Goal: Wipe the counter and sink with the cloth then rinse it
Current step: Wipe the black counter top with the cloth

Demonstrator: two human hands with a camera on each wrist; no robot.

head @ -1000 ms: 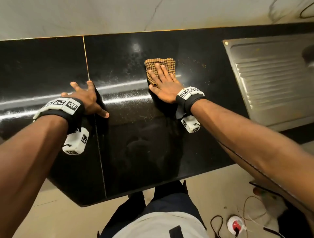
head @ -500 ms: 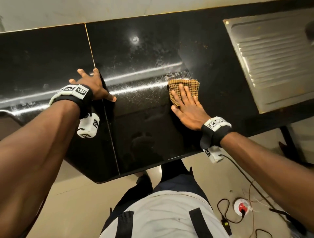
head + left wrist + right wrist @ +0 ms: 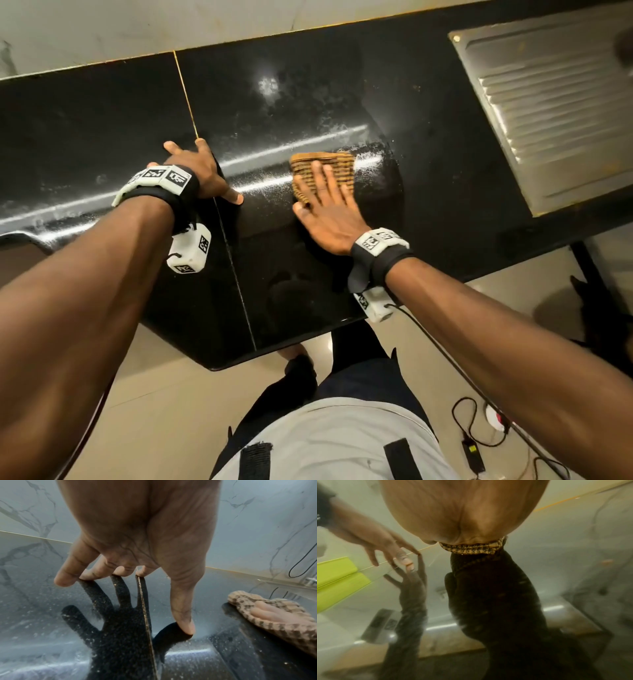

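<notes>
I find the cloth (image 3: 322, 171) lying mid-counter (image 3: 428, 178), pinned flat under my right hand's (image 3: 327, 212) straight fingers, left hand (image 3: 202, 174) splayed empty; soft, light, best bunched at its edge.

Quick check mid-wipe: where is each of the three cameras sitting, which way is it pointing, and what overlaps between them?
Head: worn on the head, looking down at the black counter; both forearms, left hand, right hand flat on the cloth, sink at right.
Left wrist: looks along the left hand, fingertips propped on the counter, toward the wall.
Right wrist: looks along the right palm pressing the cloth.
Shared: the left wrist view also catches the cloth; the right wrist view catches the left hand.
</notes>
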